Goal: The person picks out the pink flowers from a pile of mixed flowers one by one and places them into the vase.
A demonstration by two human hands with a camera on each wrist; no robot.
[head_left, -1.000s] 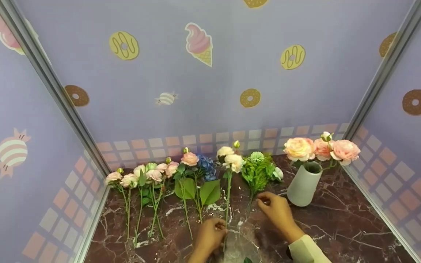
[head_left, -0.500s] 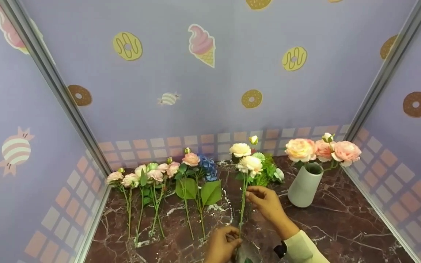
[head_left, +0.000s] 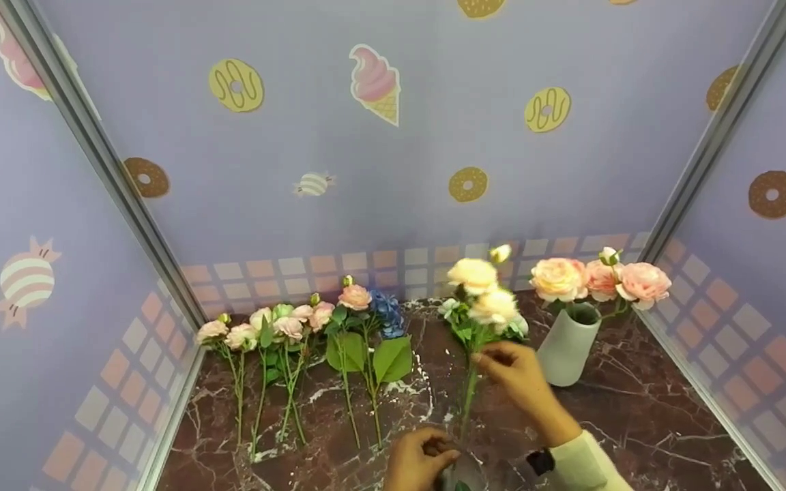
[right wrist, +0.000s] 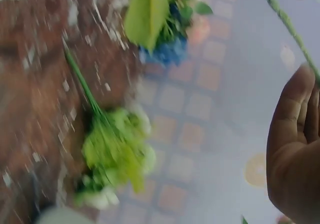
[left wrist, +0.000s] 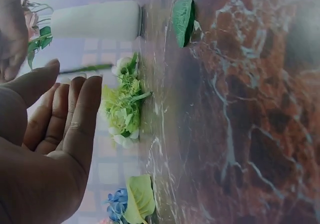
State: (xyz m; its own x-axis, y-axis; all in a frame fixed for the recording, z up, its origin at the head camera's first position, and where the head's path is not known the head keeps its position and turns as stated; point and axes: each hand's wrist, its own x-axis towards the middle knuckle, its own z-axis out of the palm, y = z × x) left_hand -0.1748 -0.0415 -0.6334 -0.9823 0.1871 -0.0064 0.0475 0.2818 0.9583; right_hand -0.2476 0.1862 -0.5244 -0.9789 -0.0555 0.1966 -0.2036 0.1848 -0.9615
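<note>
My right hand (head_left: 519,375) pinches the stem of a cream flower spray (head_left: 485,290) with two blooms and a bud. In the right wrist view its thumb lies against the green stem (right wrist: 287,24). Below, my left hand (head_left: 420,460) is at the stem's lower end. The left wrist view shows its fingers loosely bent, with the stem end (left wrist: 90,68) passing by the fingertips and no firm grip visible. Behind the cream blooms lies a green leafy bunch (right wrist: 112,146), mostly hidden in the head view. A white vase (head_left: 567,348) with peach-pink flowers (head_left: 598,279) stands at the right.
Several pink flower stems (head_left: 287,327) lie in a row on the left of the dark marbled table (head_left: 638,423). A blue hydrangea (head_left: 386,314) with broad leaves lies beside them. A loose green leaf (left wrist: 183,22) rests near the front. Patterned panels (head_left: 393,170) enclose the table.
The cream flower spray has been lifted and moved right, in front of the green bunch. My right hand has taken hold of its stem, and my left hand has shifted right.
</note>
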